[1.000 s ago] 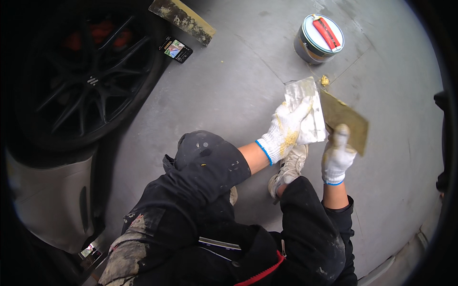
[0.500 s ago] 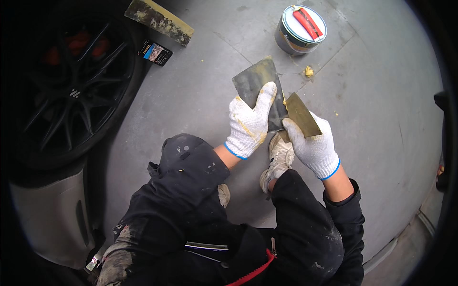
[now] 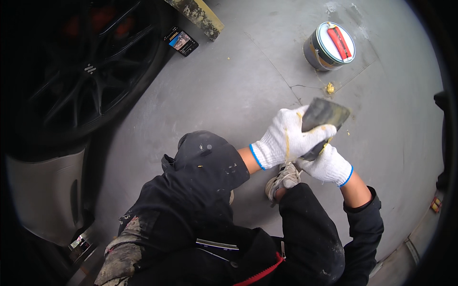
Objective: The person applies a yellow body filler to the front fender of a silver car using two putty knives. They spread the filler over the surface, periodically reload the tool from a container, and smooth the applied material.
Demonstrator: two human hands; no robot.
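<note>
My left hand (image 3: pixel 293 136), in a white knit glove with yellow smears, grips a dark grey putty board (image 3: pixel 326 114), thumb laid across its face. The board is tilted and somewhat blurred. Close against its lower edge is my right hand (image 3: pixel 329 164), gloved the same way, fingers closed and partly behind the board. The putty scraper that it held a moment ago is almost wholly hidden there. A bit of yellow putty shows between the two hands.
A round can (image 3: pixel 315 55) stands far right, with a red tube (image 3: pixel 339 44) on its lid. Near it lies a yellow putty lump (image 3: pixel 330 88). Left are a car wheel (image 3: pixel 90 71), a phone (image 3: pixel 181 42) and a stained board (image 3: pixel 200 19). My shoe (image 3: pixel 284 181) is below my hands.
Both hands have shifted right in the picture. The putty board has turned and now overlaps my right hand; the scraper, plainly seen before, has gone behind it. The view has also shifted.
</note>
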